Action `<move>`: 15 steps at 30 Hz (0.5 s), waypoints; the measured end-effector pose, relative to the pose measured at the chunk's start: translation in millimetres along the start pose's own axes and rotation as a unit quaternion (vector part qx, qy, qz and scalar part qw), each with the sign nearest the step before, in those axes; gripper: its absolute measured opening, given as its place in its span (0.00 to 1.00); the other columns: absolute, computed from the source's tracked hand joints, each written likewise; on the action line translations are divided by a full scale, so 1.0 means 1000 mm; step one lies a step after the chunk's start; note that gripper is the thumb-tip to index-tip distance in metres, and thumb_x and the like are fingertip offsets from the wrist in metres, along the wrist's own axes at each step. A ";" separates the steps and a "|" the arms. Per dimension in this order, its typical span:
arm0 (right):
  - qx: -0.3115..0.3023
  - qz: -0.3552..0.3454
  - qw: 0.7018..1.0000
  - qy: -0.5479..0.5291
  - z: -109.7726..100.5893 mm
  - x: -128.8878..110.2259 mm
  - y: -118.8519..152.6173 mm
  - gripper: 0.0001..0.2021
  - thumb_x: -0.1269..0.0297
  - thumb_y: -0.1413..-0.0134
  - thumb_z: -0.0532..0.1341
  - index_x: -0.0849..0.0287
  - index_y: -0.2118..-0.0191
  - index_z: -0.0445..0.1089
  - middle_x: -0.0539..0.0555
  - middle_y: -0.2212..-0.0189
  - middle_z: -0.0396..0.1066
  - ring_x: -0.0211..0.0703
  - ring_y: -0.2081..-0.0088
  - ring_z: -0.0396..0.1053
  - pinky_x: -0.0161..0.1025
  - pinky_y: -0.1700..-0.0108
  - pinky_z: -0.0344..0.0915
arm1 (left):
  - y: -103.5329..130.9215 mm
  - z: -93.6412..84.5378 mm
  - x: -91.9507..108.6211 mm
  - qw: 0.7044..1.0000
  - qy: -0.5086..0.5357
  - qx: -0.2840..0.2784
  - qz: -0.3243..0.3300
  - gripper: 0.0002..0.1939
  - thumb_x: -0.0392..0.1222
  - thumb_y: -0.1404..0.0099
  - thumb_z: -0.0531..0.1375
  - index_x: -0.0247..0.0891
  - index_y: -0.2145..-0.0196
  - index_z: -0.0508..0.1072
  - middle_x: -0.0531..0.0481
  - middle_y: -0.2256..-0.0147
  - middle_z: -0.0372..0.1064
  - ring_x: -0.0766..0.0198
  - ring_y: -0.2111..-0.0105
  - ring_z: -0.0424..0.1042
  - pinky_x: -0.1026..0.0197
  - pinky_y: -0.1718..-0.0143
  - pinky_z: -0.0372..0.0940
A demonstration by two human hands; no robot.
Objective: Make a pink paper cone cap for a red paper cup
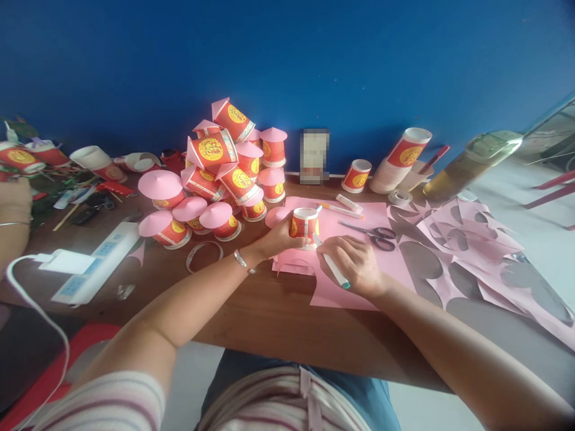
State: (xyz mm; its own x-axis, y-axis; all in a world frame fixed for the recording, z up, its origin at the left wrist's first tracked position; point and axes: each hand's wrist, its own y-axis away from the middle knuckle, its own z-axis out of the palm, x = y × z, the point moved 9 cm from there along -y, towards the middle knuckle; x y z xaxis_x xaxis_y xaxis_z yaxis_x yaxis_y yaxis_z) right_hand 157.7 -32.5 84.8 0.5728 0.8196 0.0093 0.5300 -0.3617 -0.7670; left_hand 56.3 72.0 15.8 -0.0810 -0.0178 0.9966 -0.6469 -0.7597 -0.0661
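A red and white paper cup [305,222] with yellow print stands upright in my left hand [281,239], whose fingers wrap round its left side and lower part. My right hand [354,263] is closed round a white marker [334,269] with a teal end, its tip side at the cup's lower right. Under and behind the hands lies pink paper [381,245], with scissors [375,233] to the right of the cup. Two more markers [349,203] rest behind it. A pink paper disc [275,216] is just left of the cup.
Several cups with pink cone roofs [213,149] are piled at the back left. A power strip [99,263] lies on the left. Stacked cups [399,161], a tape roll [399,197], a bottle [471,161] and pink scraps [476,239] are on the right. A person's arm [13,221] shows far left.
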 end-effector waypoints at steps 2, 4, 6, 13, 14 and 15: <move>-0.008 -0.006 1.000 -0.003 0.000 -0.002 -0.001 0.07 0.76 0.36 0.58 0.59 0.56 0.68 0.53 0.69 0.75 0.40 0.70 0.71 0.37 0.68 0.65 | 0.000 0.003 0.006 1.000 -0.021 -0.005 0.015 0.16 0.45 0.42 0.70 0.37 0.62 0.69 0.53 0.67 0.66 0.65 0.67 0.65 0.61 0.65 0.63; -0.018 -0.014 1.000 -0.003 0.002 -0.004 -0.002 0.08 0.77 0.35 0.57 0.59 0.55 0.68 0.54 0.68 0.76 0.40 0.70 0.72 0.37 0.68 0.65 | 0.000 0.006 0.011 0.998 -0.048 -0.007 0.031 0.12 0.42 0.41 0.68 0.37 0.64 0.69 0.53 0.68 0.65 0.66 0.68 0.64 0.61 0.66 0.63; -0.022 -0.019 1.000 0.004 0.003 -0.006 -0.002 0.08 0.77 0.35 0.56 0.59 0.55 0.68 0.54 0.68 0.76 0.40 0.70 0.71 0.37 0.68 0.65 | 0.000 0.005 0.011 0.997 -0.075 0.005 0.036 0.10 0.39 0.41 0.66 0.37 0.66 0.68 0.52 0.69 0.65 0.66 0.68 0.64 0.61 0.66 0.63; -0.023 -0.010 1.000 0.018 0.004 -0.003 -0.004 0.11 0.78 0.35 0.54 0.61 0.53 0.69 0.57 0.65 0.77 0.43 0.68 0.74 0.39 0.66 0.67 | 0.002 -0.008 -0.004 0.992 -0.114 0.062 0.008 0.23 0.35 0.46 0.67 0.38 0.54 0.66 0.51 0.63 0.68 0.63 0.63 0.67 0.59 0.61 0.68; -0.022 -0.010 0.999 0.021 0.005 -0.003 -0.004 0.10 0.78 0.35 0.55 0.61 0.53 0.69 0.57 0.65 0.77 0.43 0.68 0.74 0.39 0.66 0.67 | 0.002 -0.008 -0.005 0.991 -0.116 0.060 0.009 0.23 0.35 0.46 0.68 0.38 0.53 0.66 0.51 0.62 0.68 0.62 0.62 0.68 0.59 0.60 0.68; -0.023 -0.009 0.999 0.023 0.005 -0.003 -0.004 0.10 0.78 0.35 0.55 0.61 0.53 0.69 0.57 0.65 0.77 0.43 0.67 0.74 0.39 0.66 0.67 | 0.002 -0.008 -0.005 0.991 -0.118 0.058 0.009 0.23 0.35 0.46 0.68 0.38 0.53 0.66 0.51 0.61 0.68 0.62 0.62 0.68 0.59 0.60 0.68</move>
State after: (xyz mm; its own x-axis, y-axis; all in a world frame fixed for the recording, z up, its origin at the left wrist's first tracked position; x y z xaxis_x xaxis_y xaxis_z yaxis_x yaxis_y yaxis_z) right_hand 150.8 -31.6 84.6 0.5900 0.8056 0.0536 0.5684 -0.3673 -0.7362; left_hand 49.4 75.6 10.0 0.0963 -0.1727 0.9803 -0.5542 -0.8274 -0.0913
